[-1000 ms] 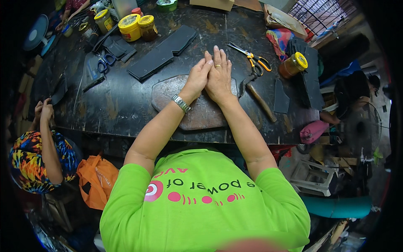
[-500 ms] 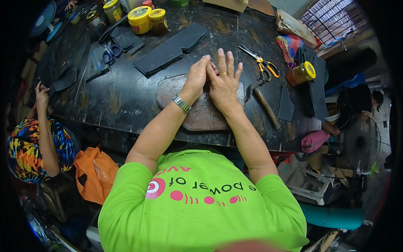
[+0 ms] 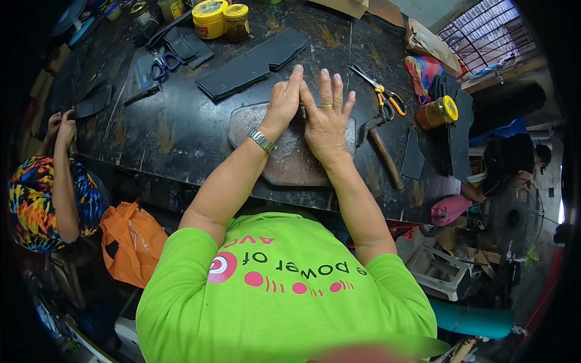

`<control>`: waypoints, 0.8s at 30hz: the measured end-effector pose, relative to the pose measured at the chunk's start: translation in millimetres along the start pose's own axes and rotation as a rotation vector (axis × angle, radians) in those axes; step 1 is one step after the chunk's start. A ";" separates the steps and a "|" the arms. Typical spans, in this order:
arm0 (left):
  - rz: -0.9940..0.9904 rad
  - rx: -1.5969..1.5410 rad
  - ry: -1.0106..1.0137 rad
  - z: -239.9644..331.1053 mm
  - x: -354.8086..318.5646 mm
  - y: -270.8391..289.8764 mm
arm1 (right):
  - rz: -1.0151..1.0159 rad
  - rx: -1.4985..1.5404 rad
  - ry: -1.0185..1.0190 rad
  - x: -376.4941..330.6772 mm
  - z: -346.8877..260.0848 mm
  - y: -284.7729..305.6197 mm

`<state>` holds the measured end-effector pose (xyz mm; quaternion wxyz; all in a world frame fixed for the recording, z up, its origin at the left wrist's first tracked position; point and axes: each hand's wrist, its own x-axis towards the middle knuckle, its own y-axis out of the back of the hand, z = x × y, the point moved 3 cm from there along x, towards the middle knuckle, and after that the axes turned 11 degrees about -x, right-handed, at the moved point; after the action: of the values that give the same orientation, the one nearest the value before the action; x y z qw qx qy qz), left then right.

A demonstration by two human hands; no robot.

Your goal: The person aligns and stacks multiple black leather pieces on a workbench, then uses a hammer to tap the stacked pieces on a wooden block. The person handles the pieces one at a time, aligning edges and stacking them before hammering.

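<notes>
My left hand [image 3: 284,100] is closed, its thumb pointing up, above a brown slab with cut corners [image 3: 296,163] on the dark table. Whatever its fingers may hold is hidden. Touching it, my right hand [image 3: 327,121] has several fingers stretched out and spread; its thumb is hidden. Just beyond lies a stack of long black cut pieces [image 3: 251,66]. Right of my hands are orange-and-black scissors [image 3: 382,97] with parted blades, and a wooden-handled hammer [image 3: 385,158] with its dark head towards the slab.
A flat black piece [image 3: 413,156] and a yellow-lidded jar [image 3: 434,114] lie at the right. Yellow tubs [image 3: 209,21], blue-handled scissors [image 3: 163,66] and black pieces [image 3: 187,45] are at the far left. Another person's hands [image 3: 60,128] are at the table's left edge; an orange bag [image 3: 132,242] is below.
My left thumb now points up, and my two hands still touch. The whole view has shifted slightly. The other person's hands at the left have drawn closer together.
</notes>
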<state>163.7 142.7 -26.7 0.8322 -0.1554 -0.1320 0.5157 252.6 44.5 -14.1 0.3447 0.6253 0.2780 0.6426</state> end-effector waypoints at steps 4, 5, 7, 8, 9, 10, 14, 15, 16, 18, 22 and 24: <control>0.026 -0.061 0.059 7.7 -4.2 -1.9 | -0.043 0.001 -0.052 -1.1 5.0 0.5; 0.037 -0.131 0.075 10.3 -5.6 -3.1 | -0.047 0.000 -0.066 -1.1 6.4 1.0; -0.017 -0.016 0.082 18.3 -5.2 -2.4 | -0.061 -0.005 -0.099 -1.2 8.7 2.0; -0.054 0.033 0.062 22.1 -5.5 -1.0 | -0.076 -0.013 -0.083 -1.2 8.4 2.2; -0.059 0.023 0.052 24.7 -5.5 1.5 | -0.093 -0.025 -0.072 -1.3 8.1 2.3; -0.051 0.057 0.060 26.1 -4.5 4.9 | -0.115 -0.046 -0.064 -1.4 7.6 2.2; -0.001 0.178 0.034 23.3 0.8 12.9 | -0.130 -0.070 0.004 -1.8 3.2 2.5; 0.024 0.226 0.019 21.1 1.7 13.3 | -0.131 -0.074 0.013 -1.8 2.4 2.5; 0.050 0.274 0.005 19.4 2.2 14.5 | -0.135 -0.082 0.021 -2.1 1.5 2.7; 0.056 0.283 -0.009 16.0 3.0 15.7 | -0.123 -0.055 0.024 -2.1 0.5 3.4; 0.007 0.208 0.025 13.4 4.4 18.2 | -0.084 -0.023 0.041 -1.6 -1.2 5.2; -0.037 0.116 0.077 14.4 4.0 18.5 | -0.093 0.017 0.024 -1.4 -1.2 5.5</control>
<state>144.9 155.8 -20.5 0.8536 -0.1242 -0.0727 0.5006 250.9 40.1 -10.8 0.3656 0.6067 0.3164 0.6310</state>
